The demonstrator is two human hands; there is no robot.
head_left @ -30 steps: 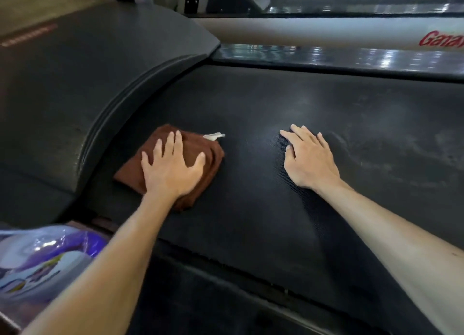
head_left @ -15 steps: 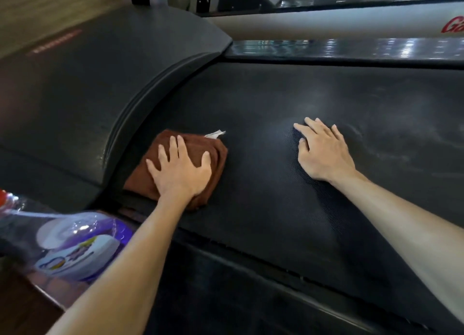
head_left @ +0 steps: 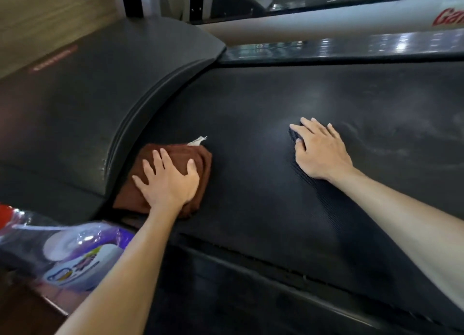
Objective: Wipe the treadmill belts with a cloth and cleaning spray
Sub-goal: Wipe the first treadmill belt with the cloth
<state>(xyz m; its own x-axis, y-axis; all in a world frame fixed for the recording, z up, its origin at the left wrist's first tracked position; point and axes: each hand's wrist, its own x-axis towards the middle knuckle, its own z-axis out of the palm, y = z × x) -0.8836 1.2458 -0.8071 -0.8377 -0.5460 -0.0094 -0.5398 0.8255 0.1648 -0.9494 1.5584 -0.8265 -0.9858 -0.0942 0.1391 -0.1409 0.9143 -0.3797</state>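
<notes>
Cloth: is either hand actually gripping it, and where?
Neither grips. The left hand presses flat on top of the cloth; the right hand rests flat on the bare belt.

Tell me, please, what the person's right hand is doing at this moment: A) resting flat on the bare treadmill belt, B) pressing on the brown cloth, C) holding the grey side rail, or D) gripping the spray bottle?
A: the right hand lies flat, fingers straight, on the bare treadmill belt, while the left hand presses the brown cloth.
</notes>
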